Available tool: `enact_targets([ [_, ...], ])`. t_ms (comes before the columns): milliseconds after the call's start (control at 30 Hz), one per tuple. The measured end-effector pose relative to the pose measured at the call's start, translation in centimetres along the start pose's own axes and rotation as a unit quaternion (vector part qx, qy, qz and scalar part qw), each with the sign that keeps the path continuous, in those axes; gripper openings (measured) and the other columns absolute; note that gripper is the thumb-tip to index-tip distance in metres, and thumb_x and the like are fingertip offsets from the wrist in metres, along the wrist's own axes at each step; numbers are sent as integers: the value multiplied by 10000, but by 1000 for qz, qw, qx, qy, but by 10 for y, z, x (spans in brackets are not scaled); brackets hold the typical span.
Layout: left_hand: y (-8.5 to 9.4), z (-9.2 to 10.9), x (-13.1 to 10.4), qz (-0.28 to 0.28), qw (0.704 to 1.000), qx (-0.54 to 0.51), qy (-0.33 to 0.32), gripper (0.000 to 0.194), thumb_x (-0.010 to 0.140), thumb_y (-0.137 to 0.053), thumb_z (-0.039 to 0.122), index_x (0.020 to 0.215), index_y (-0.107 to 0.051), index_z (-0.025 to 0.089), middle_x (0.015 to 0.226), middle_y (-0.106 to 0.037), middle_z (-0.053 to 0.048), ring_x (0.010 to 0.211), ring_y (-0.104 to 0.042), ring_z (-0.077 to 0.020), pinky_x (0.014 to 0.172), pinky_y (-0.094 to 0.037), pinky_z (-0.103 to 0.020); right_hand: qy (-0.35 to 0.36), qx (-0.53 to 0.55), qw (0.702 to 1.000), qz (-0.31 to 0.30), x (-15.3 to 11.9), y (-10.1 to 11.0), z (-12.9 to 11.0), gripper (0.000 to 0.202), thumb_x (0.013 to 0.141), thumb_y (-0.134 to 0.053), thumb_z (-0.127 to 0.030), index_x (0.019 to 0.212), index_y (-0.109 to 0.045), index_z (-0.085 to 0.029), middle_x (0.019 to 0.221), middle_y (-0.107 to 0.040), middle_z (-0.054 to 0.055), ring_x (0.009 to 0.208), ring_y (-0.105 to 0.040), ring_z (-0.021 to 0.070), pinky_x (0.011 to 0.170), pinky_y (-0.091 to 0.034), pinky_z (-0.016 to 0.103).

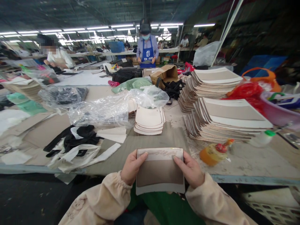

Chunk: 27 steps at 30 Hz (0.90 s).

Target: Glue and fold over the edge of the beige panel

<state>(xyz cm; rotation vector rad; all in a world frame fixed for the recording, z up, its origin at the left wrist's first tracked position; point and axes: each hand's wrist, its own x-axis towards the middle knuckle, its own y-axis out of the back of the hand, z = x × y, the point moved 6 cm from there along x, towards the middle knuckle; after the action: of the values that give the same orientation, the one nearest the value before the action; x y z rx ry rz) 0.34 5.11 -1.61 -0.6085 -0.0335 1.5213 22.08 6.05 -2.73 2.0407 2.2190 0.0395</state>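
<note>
**Both hands on one flat card panel at the table's near edge**

I've got the left hand point(131, 167) clamped on the left edge of a flat card panel point(160, 175), thumb on top near the upper corner, and the right hand point(191, 170) doing the same on the right edge — a two-sided pinch, the panel held level just in front of the work table point(150, 140) and over my lap. The panel shows a brown-grey middle with a pale border, and its top strip looks glossy, perhaps wet with adhesive, though I can't be sure.

How it'll handle, by my read: light, thin, fairly stiff but bendable, so an edge grip like this one suits it; pressing on the middle would likely bow it. If that top strip is tacky, fingers belong off it.

Ahead of me lies a small stack of pale curved pieces point(149, 120), part under crumpled clear plastic sheeting point(112, 107). To the right, two tall fanned stacks of matching panels point(225, 120), and near them an orange squeeze bottle point(214, 153) lying on its side. Left of centre, black and white fabric scraps point(77, 143). Across the table a person in a blue apron point(147, 53) works standing.
</note>
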Motion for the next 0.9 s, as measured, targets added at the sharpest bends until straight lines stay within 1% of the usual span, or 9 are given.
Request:
enact_targets([
  [167,0,-1,1,8,1000,4,9,325,686,-747,369,874,-639,126,767,-699,-50,645,-618,-155,630,-464,-255,6,-36,999,-10,0,-2,0,401,829,-577,-475,1116,-592,-195,1074,-669,74,997,-595,266,879,-470,391],
  [367,3,-2,4,9,1000,20,3,327,678,-751,372,864,-655,122,768,-693,-47,636,-607,-146,637,-456,-252,-3,-32,999,-15,-1,-2,6,401,824,-582,-477,1114,-591,-200,1056,-677,75,971,-610,270,879,-478,411],
  [600,4,-5,6,-3,1000,28,3,308,691,-742,379,827,-632,125,708,-664,-18,595,-577,-117,618,-435,-235,1,-40,999,-30,-3,-2,10,378,844,-569,-458,1120,-579,-200,1075,-674,74,961,-617,254,878,-481,393],
  [900,4,-7,8,8,999,29,10,318,670,-752,388,807,-632,128,707,-668,-23,594,-588,-130,604,-434,-239,14,-65,997,-33,-2,-1,5,374,843,-559,-452,1117,-587,-199,1076,-669,63,978,-603,251,867,-477,373],
])
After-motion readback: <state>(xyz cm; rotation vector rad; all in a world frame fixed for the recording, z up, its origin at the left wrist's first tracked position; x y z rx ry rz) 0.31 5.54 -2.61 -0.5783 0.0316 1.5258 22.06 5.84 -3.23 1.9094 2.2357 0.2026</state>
